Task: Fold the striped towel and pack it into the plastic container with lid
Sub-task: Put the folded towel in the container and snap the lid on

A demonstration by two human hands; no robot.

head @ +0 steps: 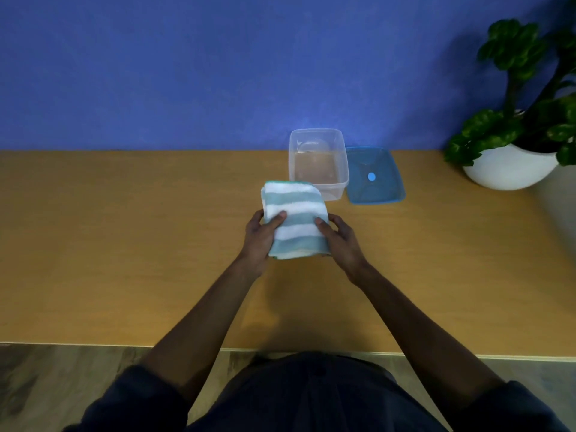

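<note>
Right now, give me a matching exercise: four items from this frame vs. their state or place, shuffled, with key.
Column 1:
1. striped towel
2. clear container
3. blue lid
4. potted plant

Column 2:
A. lying flat on the table, right of the container
B. folded, held between left hand and right hand
C. far right corner, by the wall
D. open, nothing inside

Pairs: 1-B, 2-D, 3-A, 4-C

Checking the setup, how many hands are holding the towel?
2: left hand grips the striped towel's left edge, right hand its right edge.
</note>
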